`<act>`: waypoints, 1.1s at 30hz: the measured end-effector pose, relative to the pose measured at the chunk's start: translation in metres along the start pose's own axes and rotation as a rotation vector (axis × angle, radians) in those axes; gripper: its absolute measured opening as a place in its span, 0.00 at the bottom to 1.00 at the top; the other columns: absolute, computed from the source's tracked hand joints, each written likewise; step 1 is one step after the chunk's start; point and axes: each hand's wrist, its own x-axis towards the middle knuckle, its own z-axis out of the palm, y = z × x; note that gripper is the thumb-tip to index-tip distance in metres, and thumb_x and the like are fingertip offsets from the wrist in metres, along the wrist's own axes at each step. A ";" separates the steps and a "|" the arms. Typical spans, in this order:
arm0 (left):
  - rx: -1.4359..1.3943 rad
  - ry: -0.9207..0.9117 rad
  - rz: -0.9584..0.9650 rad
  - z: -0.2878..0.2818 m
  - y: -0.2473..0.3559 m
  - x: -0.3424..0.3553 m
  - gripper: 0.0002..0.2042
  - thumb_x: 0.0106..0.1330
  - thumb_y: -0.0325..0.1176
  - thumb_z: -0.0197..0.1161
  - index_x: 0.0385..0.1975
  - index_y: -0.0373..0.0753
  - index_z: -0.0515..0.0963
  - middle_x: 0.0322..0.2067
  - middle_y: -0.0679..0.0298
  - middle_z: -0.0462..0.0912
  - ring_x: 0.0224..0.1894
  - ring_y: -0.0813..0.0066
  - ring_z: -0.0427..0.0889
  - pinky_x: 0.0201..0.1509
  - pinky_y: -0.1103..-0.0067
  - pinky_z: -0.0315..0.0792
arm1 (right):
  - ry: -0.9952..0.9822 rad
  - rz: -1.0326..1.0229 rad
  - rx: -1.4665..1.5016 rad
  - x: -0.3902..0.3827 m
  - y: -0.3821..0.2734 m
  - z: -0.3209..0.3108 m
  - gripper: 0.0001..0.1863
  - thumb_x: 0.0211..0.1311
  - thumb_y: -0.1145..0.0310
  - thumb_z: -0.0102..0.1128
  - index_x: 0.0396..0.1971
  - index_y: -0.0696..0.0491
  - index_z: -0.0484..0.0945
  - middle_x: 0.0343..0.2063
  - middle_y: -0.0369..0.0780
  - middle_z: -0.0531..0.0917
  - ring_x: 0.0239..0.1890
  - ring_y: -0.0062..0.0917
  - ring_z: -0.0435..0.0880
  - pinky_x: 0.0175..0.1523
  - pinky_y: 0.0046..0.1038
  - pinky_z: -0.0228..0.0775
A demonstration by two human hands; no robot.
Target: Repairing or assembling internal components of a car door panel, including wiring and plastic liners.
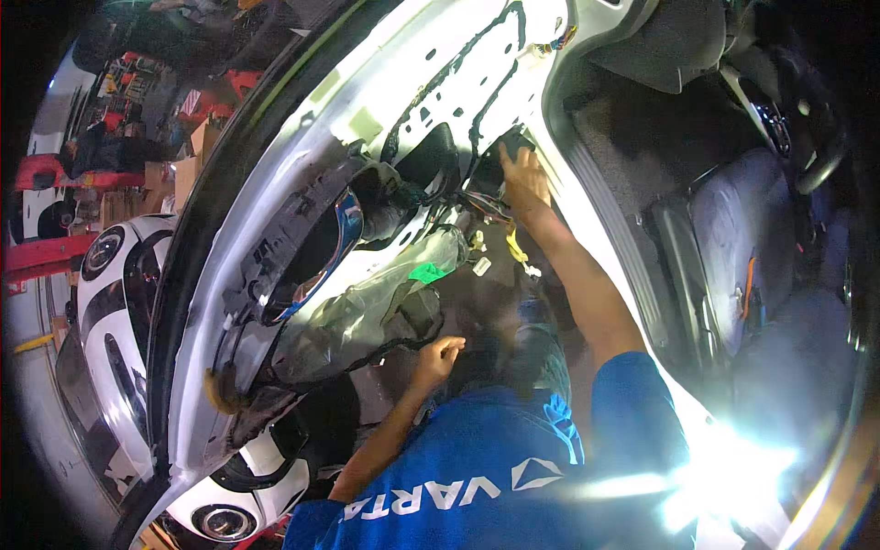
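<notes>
A white car door (325,115) with black sealant lines and openings stands in front of me. My right hand (524,176) reaches up to a dark opening by its edge, fingers bent and apart; what the fingertips touch is unclear. Loose wires with yellow and white connectors (515,246) hang below that hand. My left hand (440,357) is lower, fingers curled, beside the edge of a peeled clear plastic sheet (367,312) with a green patch; what it holds, if anything, cannot be made out.
The car's interior with grey seats (770,348) is at the right, past the sill and a bright glare. At the left are white-and-black body panels with round lamps (124,321), red shelving (46,257) and cardboard boxes (203,139).
</notes>
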 end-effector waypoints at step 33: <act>-0.059 0.198 0.275 0.029 0.030 -0.035 0.18 0.68 0.40 0.44 0.46 0.33 0.74 0.50 0.49 0.73 0.50 0.59 0.74 0.54 0.69 0.66 | -0.056 0.911 1.736 -0.339 -0.082 0.004 0.18 0.65 0.59 0.46 0.22 0.55 0.75 0.23 0.36 0.79 0.26 0.21 0.77 0.29 0.28 0.67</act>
